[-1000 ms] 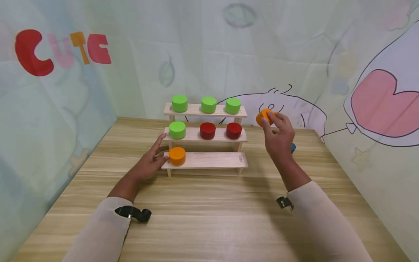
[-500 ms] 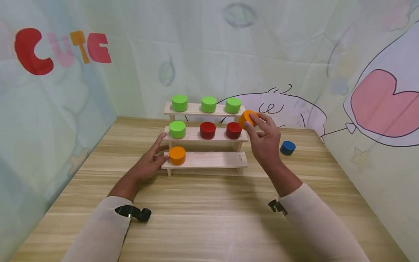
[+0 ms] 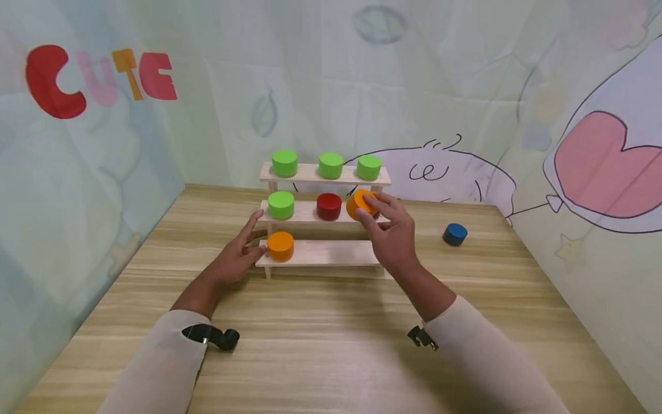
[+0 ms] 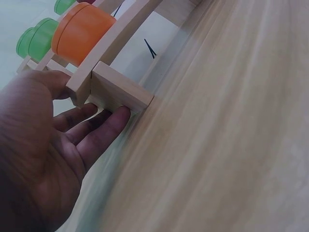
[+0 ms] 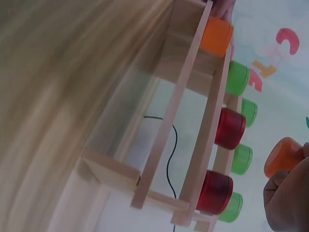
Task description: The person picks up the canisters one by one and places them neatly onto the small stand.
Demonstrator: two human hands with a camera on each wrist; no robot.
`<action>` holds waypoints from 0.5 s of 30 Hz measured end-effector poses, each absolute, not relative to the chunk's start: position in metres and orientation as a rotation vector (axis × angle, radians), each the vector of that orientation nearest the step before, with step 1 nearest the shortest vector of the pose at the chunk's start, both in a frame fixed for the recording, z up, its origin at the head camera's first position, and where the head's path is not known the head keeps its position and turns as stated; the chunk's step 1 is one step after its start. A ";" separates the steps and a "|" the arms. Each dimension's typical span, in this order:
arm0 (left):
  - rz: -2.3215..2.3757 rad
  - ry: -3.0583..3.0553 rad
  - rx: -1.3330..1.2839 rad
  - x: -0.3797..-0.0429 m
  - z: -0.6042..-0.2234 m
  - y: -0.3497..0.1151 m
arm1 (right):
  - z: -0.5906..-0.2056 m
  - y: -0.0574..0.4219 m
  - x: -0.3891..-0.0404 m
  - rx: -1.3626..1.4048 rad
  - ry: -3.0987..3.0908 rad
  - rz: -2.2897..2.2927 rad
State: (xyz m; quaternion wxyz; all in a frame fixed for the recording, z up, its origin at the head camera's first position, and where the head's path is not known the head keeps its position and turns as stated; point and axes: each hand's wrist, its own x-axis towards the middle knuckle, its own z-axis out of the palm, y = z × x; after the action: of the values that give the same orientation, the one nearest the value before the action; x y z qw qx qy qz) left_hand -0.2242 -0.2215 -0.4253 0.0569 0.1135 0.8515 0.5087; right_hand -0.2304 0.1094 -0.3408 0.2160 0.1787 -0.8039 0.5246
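Note:
A three-tier wooden stand point(image 3: 336, 253) holds short round blocks. My left hand point(image 3: 235, 259) grips its left end, thumb on the bottom tier and fingers against the leg point(image 4: 120, 87). Beside that thumb sits one orange round block point(image 3: 280, 246). My right hand point(image 3: 394, 236) pinches another orange round block point(image 3: 360, 204), tilted, between thumb and fingers. In the head view it overlaps the right red round block point(image 5: 215, 192); the right wrist view shows it held apart from the stand. A second red round block point(image 3: 328, 207) and a green one point(image 3: 281, 205) share the middle tier.
Three green round blocks point(image 3: 330, 165) line the top tier. A blue round block point(image 3: 455, 234) lies on the wooden table point(image 3: 320, 345) right of the stand. A printed curtain point(image 3: 217, 86) hangs behind and along both sides.
My right hand has carried its orange round block leftward and slightly down, from right of the stand to the middle tier's right end. The blue round block is uncovered. My left hand stays put.

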 end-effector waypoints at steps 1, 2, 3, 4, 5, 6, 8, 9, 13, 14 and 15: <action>1.541 2.580 0.345 -0.222 -0.422 -0.220 | -0.343 0.107 -0.229 0.501 -2.227 1.488; 1.539 2.580 0.347 -0.220 -0.420 -0.220 | -0.345 0.106 -0.228 0.510 -2.222 1.523; 1.537 2.580 0.348 -0.219 -0.418 -0.219 | -0.346 0.104 -0.228 0.516 -2.218 1.558; 1.535 2.582 0.350 -0.218 -0.417 -0.218 | -0.348 0.102 -0.227 0.520 -2.215 1.588; 1.535 2.584 0.352 -0.218 -0.417 -0.218 | -0.350 0.101 -0.226 0.522 -2.215 1.612; 1.535 2.585 0.351 -0.219 -0.418 -0.219 | -0.352 0.099 -0.226 0.525 -2.218 1.631; 1.542 2.582 0.350 -0.222 -0.422 -0.220 | -0.356 0.096 -0.224 0.518 -2.242 1.646; 1.545 2.581 0.347 -0.224 -0.425 -0.221 | -0.359 0.095 -0.224 0.512 -2.254 1.649; 1.557 2.584 0.348 -0.234 -0.441 -0.226 | -0.369 0.089 -0.223 0.498 -2.330 1.610; 1.558 2.589 0.347 -0.236 -0.445 -0.228 | -0.371 0.088 -0.223 0.498 -2.345 1.601; 1.559 2.593 0.347 -0.238 -0.448 -0.229 | -0.373 0.087 -0.223 0.496 -2.361 1.591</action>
State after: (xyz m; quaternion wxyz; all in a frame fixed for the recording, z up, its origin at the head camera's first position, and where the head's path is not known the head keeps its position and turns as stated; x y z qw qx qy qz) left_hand -0.2382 -0.2288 -0.4485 0.0479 0.1139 0.8504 0.5114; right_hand -0.2229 0.0869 -0.3733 0.1255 0.1704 -0.8106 0.5461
